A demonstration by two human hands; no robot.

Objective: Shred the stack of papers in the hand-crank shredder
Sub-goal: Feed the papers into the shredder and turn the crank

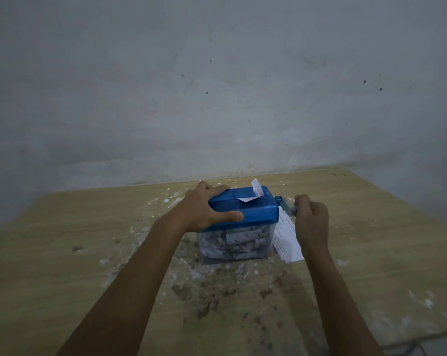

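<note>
A hand-crank shredder with a blue lid (pixel 253 209) stands on a wooden table (pixel 371 240). Its clear bin (pixel 235 244) is packed with paper strips. A small white scrap of paper (pixel 255 191) sticks up out of the slot on top. My left hand (pixel 207 206) grips the lid's left end, fingers over the far edge and thumb along the front. My right hand (pixel 311 217) is curled round the blurred crank handle (pixel 288 205) at the shredder's right side. A printed white sheet (pixel 286 237) lies flat just right of the bin, partly under my right hand.
Paper bits, white smears and dark crumbs litter the table around and in front of the shredder. A stained grey wall (pixel 217 86) rises right behind the table. The table's right edge (pixel 428 337) and a strip of tiled floor show at the lower right.
</note>
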